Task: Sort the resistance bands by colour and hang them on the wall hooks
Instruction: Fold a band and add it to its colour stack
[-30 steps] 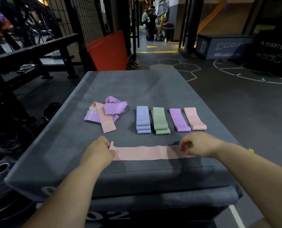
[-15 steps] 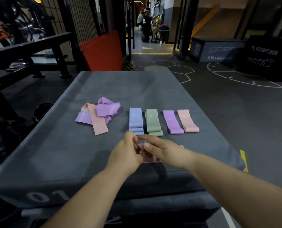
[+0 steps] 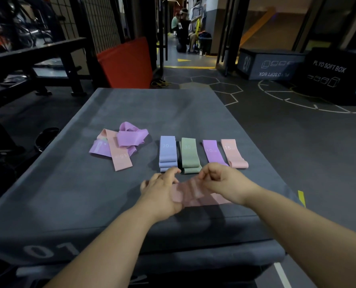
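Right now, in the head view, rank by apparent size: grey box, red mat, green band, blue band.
1. grey box
2. red mat
3. green band and blue band: they look alike, so unranked.

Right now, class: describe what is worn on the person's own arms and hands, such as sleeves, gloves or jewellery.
Both arms are bare to the frame's edge: no sleeve shows on the left forearm or right forearm. The left hand and right hand wear no gloves, and no watch, ring or wristband is visible.
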### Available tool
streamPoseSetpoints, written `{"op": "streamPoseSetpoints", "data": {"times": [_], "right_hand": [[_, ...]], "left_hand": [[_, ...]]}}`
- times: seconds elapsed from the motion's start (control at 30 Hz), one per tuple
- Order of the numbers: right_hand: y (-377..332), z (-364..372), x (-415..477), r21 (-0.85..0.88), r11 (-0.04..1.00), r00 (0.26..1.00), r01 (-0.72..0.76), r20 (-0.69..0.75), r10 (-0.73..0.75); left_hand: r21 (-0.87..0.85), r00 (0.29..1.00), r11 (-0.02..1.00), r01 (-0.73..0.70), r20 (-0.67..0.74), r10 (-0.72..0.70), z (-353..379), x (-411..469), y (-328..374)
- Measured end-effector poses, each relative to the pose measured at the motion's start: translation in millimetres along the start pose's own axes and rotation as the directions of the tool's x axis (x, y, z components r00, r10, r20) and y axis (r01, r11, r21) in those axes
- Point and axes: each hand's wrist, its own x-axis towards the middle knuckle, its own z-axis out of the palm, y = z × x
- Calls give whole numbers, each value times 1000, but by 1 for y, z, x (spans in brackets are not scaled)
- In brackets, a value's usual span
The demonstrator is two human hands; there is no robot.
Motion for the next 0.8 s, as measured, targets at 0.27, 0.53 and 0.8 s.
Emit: {"op": "streamPoseSetpoints", "data": {"times": [0.27,0.53,0.8], "right_hand": [[20,-21,-1,-175,972,987,-154,-63,145],[34,-28,1,-314,917,969,-247,-81,234],[37,-29,3,-403,863,953,-303,-122,278]], "left_hand": [[-2,1000,1000,9,13,-9,-2,4,-1],[1,1000,1000,17,3,-17,0,2,-3],[85,999,996,-12,53,8,-3,3,-1]]}}
